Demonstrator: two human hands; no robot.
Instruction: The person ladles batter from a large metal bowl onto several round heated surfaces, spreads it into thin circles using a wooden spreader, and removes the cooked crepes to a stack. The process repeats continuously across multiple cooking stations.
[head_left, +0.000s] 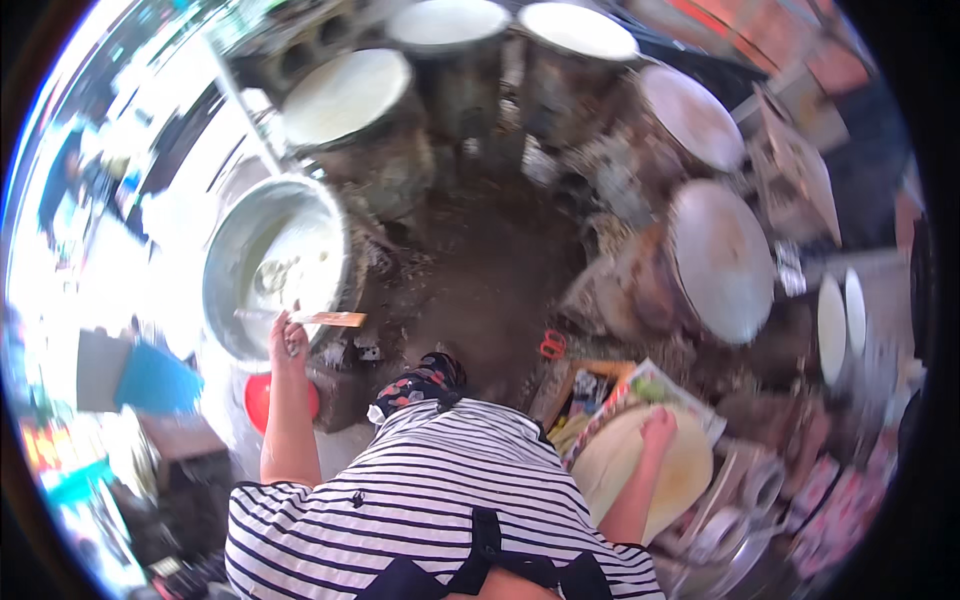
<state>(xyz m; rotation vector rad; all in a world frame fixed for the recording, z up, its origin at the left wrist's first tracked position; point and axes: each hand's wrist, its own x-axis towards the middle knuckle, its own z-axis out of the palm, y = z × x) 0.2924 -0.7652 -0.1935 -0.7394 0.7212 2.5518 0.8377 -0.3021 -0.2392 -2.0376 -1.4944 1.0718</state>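
Head view: our left fingers [281,328] grip a flat stick [340,319] over the wide basin [228,265]; our right fingers [657,420] curl over a pale disc [612,462], whether gripping anything we cannot tell.

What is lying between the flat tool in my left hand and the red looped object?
In the head view, mostly dark floor shows between the flat tool in your left hand and the red looped object.

Lettering, numerals and signs: none legible. Colour-printed packaging [648,382], right of the body: print in green and pink, wording indistinct. Striped shirt [430,470]: small dark mark [357,497] at the left, too small to make out. Pink patterned material [832,520], lower right: blurred.
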